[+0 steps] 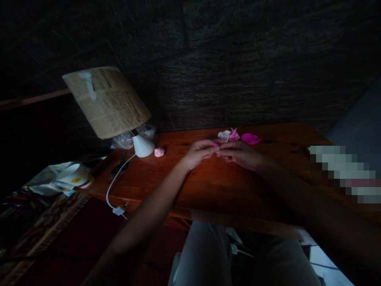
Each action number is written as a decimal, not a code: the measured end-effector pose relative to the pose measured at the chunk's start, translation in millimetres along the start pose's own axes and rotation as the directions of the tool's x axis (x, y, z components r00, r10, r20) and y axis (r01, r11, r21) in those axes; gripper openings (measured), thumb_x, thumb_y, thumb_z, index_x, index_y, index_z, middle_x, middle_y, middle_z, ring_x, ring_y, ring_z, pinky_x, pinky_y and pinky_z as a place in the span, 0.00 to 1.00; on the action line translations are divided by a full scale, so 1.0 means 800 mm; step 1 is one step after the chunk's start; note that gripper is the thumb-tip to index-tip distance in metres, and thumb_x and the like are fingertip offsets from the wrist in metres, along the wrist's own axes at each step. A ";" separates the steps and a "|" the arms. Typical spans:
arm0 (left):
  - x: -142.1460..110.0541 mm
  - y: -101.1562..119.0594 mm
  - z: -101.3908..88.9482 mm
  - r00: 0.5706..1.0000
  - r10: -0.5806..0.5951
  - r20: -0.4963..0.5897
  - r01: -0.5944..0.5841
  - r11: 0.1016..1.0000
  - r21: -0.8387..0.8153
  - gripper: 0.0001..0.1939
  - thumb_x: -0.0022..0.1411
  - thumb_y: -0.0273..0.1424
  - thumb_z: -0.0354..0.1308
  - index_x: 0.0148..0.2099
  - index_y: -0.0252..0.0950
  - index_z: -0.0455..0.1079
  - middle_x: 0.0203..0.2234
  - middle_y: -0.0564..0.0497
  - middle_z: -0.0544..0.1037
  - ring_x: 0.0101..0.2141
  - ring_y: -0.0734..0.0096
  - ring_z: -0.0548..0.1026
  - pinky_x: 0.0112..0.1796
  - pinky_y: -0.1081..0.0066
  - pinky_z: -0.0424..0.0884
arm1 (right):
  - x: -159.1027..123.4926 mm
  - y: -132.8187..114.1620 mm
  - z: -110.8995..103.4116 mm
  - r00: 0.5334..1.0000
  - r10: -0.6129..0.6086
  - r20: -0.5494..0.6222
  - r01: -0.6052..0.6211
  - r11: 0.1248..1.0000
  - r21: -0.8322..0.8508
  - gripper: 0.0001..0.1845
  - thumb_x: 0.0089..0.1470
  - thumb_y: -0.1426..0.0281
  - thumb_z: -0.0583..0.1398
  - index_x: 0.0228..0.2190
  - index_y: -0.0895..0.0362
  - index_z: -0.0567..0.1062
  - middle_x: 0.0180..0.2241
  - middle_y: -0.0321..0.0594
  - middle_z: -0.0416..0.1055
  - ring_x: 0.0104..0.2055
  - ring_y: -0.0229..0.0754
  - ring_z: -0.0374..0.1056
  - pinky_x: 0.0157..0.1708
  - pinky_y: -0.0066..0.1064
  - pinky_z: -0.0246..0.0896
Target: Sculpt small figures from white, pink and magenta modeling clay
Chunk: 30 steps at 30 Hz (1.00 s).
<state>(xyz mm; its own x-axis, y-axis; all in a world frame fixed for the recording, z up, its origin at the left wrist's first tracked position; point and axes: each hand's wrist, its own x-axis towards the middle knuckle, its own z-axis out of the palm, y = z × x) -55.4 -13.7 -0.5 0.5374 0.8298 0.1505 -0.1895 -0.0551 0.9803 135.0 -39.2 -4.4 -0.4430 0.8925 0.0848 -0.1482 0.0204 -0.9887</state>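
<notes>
While the left hand (199,153) is pinching a small pink piece (214,144) near mid-frame, the right hand (241,154) is bunching its fingers alongside, grip unclear; they're seemingly shaping it, the next move probably needing gentle pressure.

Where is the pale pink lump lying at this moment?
In the head view, the pale pink lump lies left of centre on the wooden table, just right of the white lamp base.
</notes>
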 end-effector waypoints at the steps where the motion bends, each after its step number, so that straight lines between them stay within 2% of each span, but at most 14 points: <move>1: 0.000 0.000 0.000 1.000 0.020 -0.005 -0.020 1.000 0.000 0.13 0.48 0.37 0.72 0.33 0.35 0.78 0.46 0.47 0.80 0.26 0.85 0.68 0.24 0.80 0.56 | 0.000 0.000 0.000 1.000 -0.001 0.002 0.001 1.000 -0.002 0.10 0.43 0.64 0.72 0.29 0.55 0.82 0.27 0.36 0.73 0.27 0.32 0.57 0.26 0.29 0.51; 5: 0.001 0.001 0.004 0.997 0.059 -0.042 -0.060 0.998 -0.030 0.13 0.47 0.37 0.73 0.32 0.34 0.79 0.41 0.46 0.82 0.22 0.86 0.63 0.22 0.78 0.52 | 0.002 0.000 -0.001 1.000 0.002 -0.015 -0.002 1.000 0.020 0.11 0.43 0.63 0.73 0.30 0.54 0.83 0.30 0.37 0.75 0.27 0.32 0.59 0.26 0.28 0.53; 10: 0.002 0.003 0.006 1.000 0.007 -0.022 -0.008 0.999 -0.038 0.15 0.48 0.39 0.73 0.35 0.34 0.81 0.28 0.51 0.78 0.23 0.84 0.63 0.22 0.78 0.50 | 0.002 0.001 -0.002 0.999 0.040 -0.035 -0.037 0.997 0.067 0.11 0.43 0.62 0.73 0.30 0.52 0.84 0.32 0.37 0.76 0.28 0.32 0.61 0.27 0.27 0.56; 15: 0.002 0.003 0.006 0.999 0.033 0.011 -0.032 0.998 -0.050 0.16 0.48 0.40 0.73 0.35 0.34 0.81 0.32 0.49 0.80 0.21 0.86 0.60 0.22 0.77 0.48 | 0.003 0.003 -0.004 0.999 0.044 -0.027 -0.042 0.997 0.064 0.11 0.44 0.61 0.73 0.30 0.52 0.83 0.32 0.36 0.76 0.28 0.31 0.62 0.28 0.27 0.58; 20: 0.002 0.003 0.007 0.999 0.035 0.017 -0.034 0.998 -0.044 0.19 0.47 0.44 0.73 0.34 0.34 0.81 0.26 0.51 0.78 0.20 0.86 0.59 0.21 0.77 0.47 | 0.002 -0.001 -0.001 0.999 0.043 -0.011 -0.042 0.998 0.054 0.13 0.43 0.61 0.73 0.31 0.53 0.84 0.31 0.36 0.76 0.28 0.30 0.62 0.27 0.25 0.56; 24: 0.004 0.001 0.007 0.996 0.084 -0.016 -0.084 0.996 -0.005 0.15 0.49 0.42 0.72 0.34 0.35 0.81 0.34 0.48 0.82 0.20 0.86 0.58 0.21 0.76 0.48 | 0.001 -0.001 0.000 0.999 0.049 -0.010 -0.048 0.998 0.051 0.13 0.43 0.61 0.73 0.31 0.54 0.84 0.32 0.38 0.76 0.28 0.31 0.61 0.27 0.26 0.56; 30: 0.004 -0.001 0.006 0.997 0.078 -0.025 -0.078 0.997 -0.008 0.11 0.53 0.38 0.69 0.36 0.36 0.82 0.35 0.47 0.82 0.21 0.84 0.60 0.21 0.75 0.48 | 0.002 0.001 -0.001 0.999 0.030 -0.022 -0.029 0.998 0.063 0.11 0.46 0.62 0.72 0.33 0.52 0.83 0.32 0.36 0.76 0.28 0.31 0.60 0.25 0.26 0.54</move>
<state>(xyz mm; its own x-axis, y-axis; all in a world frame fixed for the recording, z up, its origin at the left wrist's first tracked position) -49.9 -13.8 -0.1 0.5005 0.8365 0.2232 -0.2376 -0.1152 0.9645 134.9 -37.2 -5.2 -0.4276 0.9025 0.0519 -0.1906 -0.0339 -0.9811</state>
